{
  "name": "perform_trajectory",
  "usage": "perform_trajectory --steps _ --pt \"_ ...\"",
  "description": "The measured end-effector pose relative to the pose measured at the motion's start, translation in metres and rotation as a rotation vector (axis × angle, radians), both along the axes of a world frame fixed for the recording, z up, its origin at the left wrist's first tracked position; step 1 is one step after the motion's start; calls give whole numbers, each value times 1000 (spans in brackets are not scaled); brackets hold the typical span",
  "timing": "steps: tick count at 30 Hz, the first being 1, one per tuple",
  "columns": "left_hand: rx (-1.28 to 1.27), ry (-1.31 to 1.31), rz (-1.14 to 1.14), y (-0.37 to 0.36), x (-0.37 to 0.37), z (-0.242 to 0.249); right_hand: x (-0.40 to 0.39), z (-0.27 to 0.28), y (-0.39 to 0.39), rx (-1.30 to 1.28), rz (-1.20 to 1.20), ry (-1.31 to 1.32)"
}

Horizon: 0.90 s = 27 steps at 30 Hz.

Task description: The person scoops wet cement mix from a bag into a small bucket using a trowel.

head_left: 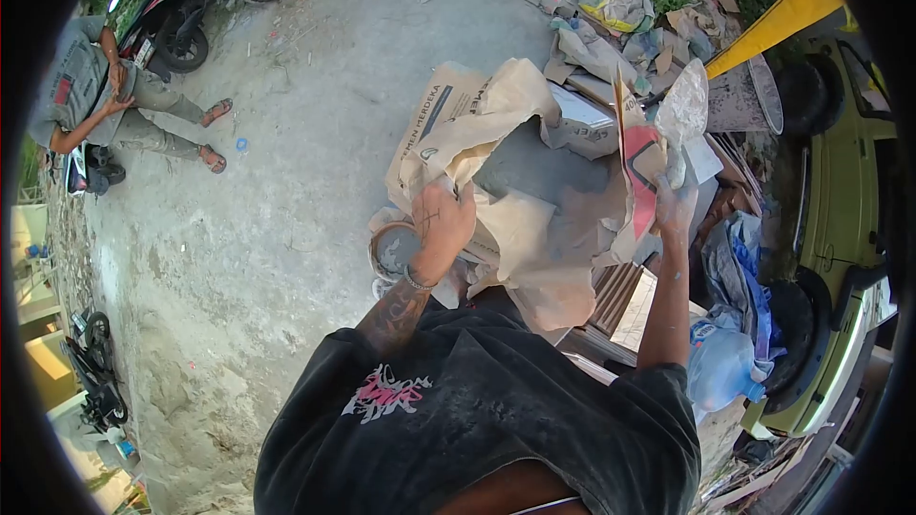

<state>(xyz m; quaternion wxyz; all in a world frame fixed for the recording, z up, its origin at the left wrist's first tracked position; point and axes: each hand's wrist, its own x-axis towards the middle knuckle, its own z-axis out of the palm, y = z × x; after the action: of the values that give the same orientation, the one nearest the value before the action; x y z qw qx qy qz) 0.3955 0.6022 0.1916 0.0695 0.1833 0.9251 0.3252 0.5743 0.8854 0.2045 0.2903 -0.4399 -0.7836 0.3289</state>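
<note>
Ideally both hands, left (444, 219) and right (674, 202), clamped on the torn brown paper cement sack (515, 181), tip it slowly toward the round grey cement-caked bucket (393, 250).

2 hands (441, 219), 1 cement bag (496, 133), 1 trowel (682, 114), 1 bucket (391, 250), 2 motorbikes (172, 10).

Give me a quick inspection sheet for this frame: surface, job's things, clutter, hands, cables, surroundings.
Surface: bare concrete ground, dusty, stained.
Job's things: torn paper cement bag, grey powder showing inside; small round tub beside it.
Clutter: crumpled bags and scraps, blue plastic, stacked tiles.
Hands: left hand grips the bag's torn edge; right hand holds its red-printed flap up.
Cables: nothing seen.
Surroundings: a seated person, motorbike, green vehicle.
</note>
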Motion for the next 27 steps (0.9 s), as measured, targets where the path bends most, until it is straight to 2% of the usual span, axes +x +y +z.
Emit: perform_trajectory --steps 2,4,6,7,8,9,10,12,14,15,16,18,20,22,23,25,27 --pt "110 71 -96 10 -4 9 -9 8 0 -20 -21 -52" --pt "99 53 -164 21 1 11 -10 -5 11 -38 -10 29" --pt "63 9 -224 19 11 4 -3 -20 16 -131 -80 -182" --pt "59 6 -272 19 11 -6 0 -25 15 -83 -121 -315" --pt "68 21 -317 26 4 -13 1 -26 20 -74 -117 -306" --pt "55 -9 -216 24 -3 -18 8 -28 21 -56 -93 -193" --pt "45 -18 -219 22 -7 -24 20 -34 18 -49 -74 -91" --pt "-5 64 -280 23 -15 -35 26 -25 11 -23 -87 -69" --pt "37 142 -213 18 -18 -43 30 4 -4 141 -181 -347" --pt "3 2 -164 11 -22 -43 30 20 -20 137 -189 -407" --pt "-29 -136 -117 4 -27 -43 28 32 -38 139 -192 -408" --pt "-14 -95 -75 -15 -30 -64 24 46 -74 110 -105 -372" --pt "22 -171 10 -27 -35 -76 18 34 -99 -22 85 -345" --pt "36 -186 19 -27 -36 -81 2 5 -114 12 273 -533" --pt "44 -200 25 -27 -34 -82 2 -15 -112 17 277 -535" --pt "58 -179 22 -25 -34 -80 -5 -60 -102 136 355 -738" --pt "66 -147 27 -21 -35 -78 5 -104 -72 198 342 -817"
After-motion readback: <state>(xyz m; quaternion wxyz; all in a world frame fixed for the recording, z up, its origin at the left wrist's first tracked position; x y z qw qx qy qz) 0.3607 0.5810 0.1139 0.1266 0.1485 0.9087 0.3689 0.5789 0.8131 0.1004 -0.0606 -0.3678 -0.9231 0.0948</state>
